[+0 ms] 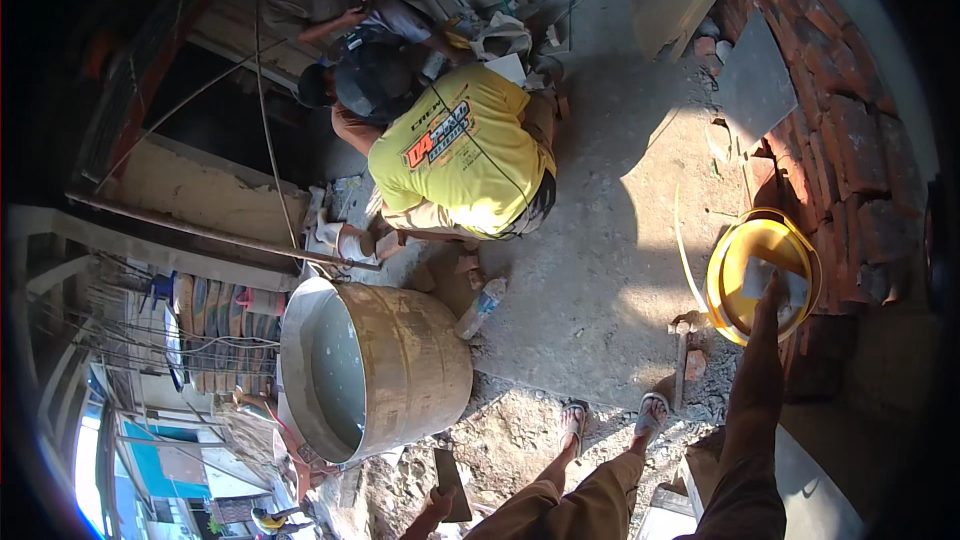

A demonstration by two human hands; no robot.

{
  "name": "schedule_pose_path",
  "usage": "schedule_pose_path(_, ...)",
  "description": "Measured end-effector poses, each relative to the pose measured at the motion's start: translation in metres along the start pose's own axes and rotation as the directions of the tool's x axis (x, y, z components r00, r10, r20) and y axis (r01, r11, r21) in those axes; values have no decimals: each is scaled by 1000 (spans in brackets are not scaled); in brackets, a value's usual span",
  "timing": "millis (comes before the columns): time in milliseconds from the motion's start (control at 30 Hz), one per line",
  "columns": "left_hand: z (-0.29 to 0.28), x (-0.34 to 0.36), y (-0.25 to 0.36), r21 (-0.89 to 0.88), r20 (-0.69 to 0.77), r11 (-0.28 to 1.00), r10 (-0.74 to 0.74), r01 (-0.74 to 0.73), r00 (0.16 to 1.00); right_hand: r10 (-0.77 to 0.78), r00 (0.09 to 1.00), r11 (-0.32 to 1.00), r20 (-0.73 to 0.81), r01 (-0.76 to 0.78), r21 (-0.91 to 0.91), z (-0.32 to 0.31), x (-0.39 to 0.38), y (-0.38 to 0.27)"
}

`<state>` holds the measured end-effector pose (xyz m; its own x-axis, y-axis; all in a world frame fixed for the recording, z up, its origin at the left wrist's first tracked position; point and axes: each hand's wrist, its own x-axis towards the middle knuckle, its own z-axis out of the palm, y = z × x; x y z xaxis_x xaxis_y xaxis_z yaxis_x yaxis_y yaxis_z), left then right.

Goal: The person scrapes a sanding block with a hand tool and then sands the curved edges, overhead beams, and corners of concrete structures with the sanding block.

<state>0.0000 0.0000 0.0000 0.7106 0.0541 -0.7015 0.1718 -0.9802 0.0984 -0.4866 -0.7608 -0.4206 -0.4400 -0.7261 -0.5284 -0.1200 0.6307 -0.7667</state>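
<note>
Low in the picture, my left hand [437, 507] is closed on one end of a dark, flat rectangular plate [452, 485]. My right arm stretches out to the right, and my right hand [774, 292] is down inside a yellow bucket [717, 285]. Beside that hand in the bucket is a pale grey, flat-looking patch [760, 278]; whether it is a loose piece or the contents is unclear. My right fingers are too dark and covered to make out. A hammer-like tool [682, 365] lies on the ground near the bucket.
A large round tub [415, 365] of cloudy water stands at left, a plastic bottle [482, 308] beside it. Ahead, a person in a yellow shirt [455, 155] crouches, with other people beyond. Stacked roof tiles [850, 150] line the right. Rubble [510, 420] surrounds my sandalled feet.
</note>
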Motion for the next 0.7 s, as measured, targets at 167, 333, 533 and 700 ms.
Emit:
schedule_pose_path(167,71,39,27,-54,-77,978,198,-203,977,-29,888,857,-459,259,446,0,-8,-71)
schedule_pose_path(333,75,24,75,-178,60,951,268,-254,961,-85,960,955,-267,155,253,-52,-59,-17)
schedule_pose_path(533,-4,66,135,-487,-323,741,339,-462,884,-237,504,74,831,862,-502,-13,-227,-34)
schedule_pose_path(700,-41,113,154,-633,-470,503,355,-589,808,-205,384,60,900,923,-380,20,-332,-121)
